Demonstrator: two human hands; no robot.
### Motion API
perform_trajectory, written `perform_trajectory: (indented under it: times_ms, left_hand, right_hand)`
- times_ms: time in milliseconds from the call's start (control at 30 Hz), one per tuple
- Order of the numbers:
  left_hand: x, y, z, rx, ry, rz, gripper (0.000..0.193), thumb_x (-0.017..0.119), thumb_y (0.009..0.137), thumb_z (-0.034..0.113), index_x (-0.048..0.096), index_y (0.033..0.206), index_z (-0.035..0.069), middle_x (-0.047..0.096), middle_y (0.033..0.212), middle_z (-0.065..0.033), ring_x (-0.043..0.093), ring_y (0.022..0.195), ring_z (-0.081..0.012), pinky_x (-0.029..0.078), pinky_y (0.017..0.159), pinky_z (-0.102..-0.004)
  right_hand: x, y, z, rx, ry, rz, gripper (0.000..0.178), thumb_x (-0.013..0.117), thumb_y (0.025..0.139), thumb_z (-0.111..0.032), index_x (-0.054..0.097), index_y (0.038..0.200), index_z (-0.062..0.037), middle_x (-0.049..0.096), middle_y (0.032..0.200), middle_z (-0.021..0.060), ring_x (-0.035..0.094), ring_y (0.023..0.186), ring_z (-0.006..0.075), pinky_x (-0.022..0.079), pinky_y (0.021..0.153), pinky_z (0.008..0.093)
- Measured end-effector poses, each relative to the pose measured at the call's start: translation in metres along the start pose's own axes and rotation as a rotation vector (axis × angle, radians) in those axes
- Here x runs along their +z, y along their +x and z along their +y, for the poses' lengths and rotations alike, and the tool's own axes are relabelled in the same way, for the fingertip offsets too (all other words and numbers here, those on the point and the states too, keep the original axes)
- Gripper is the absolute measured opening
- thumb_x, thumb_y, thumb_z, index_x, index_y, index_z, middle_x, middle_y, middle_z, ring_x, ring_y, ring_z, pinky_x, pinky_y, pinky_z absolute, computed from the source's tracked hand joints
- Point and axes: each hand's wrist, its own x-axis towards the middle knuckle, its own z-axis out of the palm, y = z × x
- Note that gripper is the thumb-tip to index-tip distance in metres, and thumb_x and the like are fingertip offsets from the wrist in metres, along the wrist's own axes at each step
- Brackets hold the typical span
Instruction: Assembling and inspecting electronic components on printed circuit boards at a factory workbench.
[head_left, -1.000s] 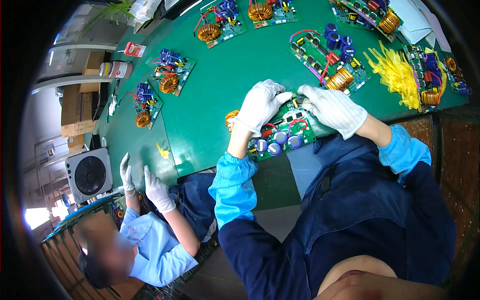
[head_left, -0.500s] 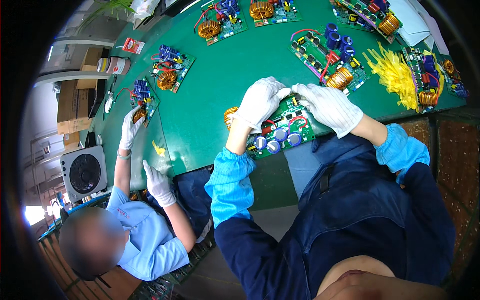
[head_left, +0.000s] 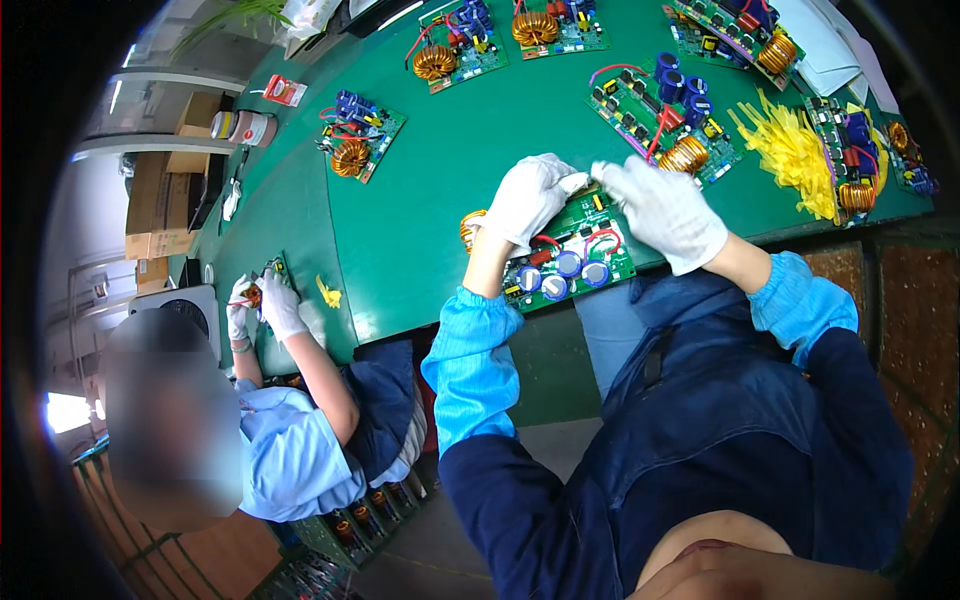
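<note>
A green circuit board [head_left: 572, 240] lies at the table's near edge in front of me. It carries several blue capacitors, red wires and a copper-wound coil [head_left: 470, 232], partly hidden by my left wrist. My left hand [head_left: 537, 200], in a white glove, closes over the board's far left part, its fingertips at the far edge. My right hand [head_left: 668, 212], also gloved, is at the far right corner with its fingers curled together. A small gap separates the two hands' fingertips. Anything pinched in the right fingers is too small to make out.
Another populated board [head_left: 655, 115] lies just beyond my right hand. Yellow strips [head_left: 785, 150] are heaped at the right beside a further board [head_left: 845, 160]. More boards stand along the far side. At the left a co-worker's gloved hands [head_left: 280, 303] hold a board.
My right fingers have drawn slightly away from the left ones and curled. The co-worker has brought a board nearer and now has both hands on it. The view has shifted slightly.
</note>
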Motion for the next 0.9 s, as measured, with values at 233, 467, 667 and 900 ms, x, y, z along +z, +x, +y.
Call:
perform_trajectory:
  times_ms: [233,467,667,900]
  left_hand:
    - [-0.001,-0.002,0.001,-0.061,0.028,-0.023,0.033,0.065,0.095,0.031,0.076,0.090,0.000,0.070,0.090,-0.0209,0.066,0.090,-0.0382,0.051,0.082,-0.0447]
    - [0.005,-0.003,-0.007,0.055,0.088,0.019,0.037,0.062,0.098,0.034,0.075,0.092,0.000,0.069,0.088,-0.0210,0.065,0.084,-0.0391,0.051,0.076,-0.0440]
    - [0.003,-0.002,-0.007,0.041,0.103,0.043,0.038,0.063,0.097,0.035,0.074,0.088,0.000,0.069,0.084,-0.0203,0.065,0.082,-0.0394,0.050,0.076,-0.0442]
    - [0.003,0.001,-0.005,-0.032,0.064,0.001,0.040,0.063,0.096,0.037,0.074,0.086,0.000,0.069,0.087,-0.0222,0.065,0.088,-0.0395,0.051,0.081,-0.0461]
  right_hand:
    - [-0.041,0.012,0.018,-0.076,0.173,-0.201,0.032,0.059,0.097,-0.021,0.057,0.128,-0.0138,0.066,0.087,0.0105,0.067,0.075,0.0311,0.052,0.062,0.0440]
    - [-0.029,0.033,0.025,-0.304,0.010,-0.414,0.046,0.061,0.095,-0.021,0.056,0.141,-0.0218,0.064,0.078,0.0131,0.067,0.072,0.0335,0.050,0.060,0.0464]
    - [-0.029,0.038,0.027,-0.333,0.024,-0.467,0.047,0.060,0.093,-0.017,0.058,0.140,-0.0189,0.066,0.079,0.0144,0.068,0.074,0.0339,0.052,0.063,0.0460]
    - [-0.019,0.037,0.034,-0.396,-0.053,-0.434,0.043,0.057,0.092,-0.013,0.062,0.135,-0.0188,0.063,0.085,0.0134,0.066,0.072,0.0320,0.052,0.062,0.0446]
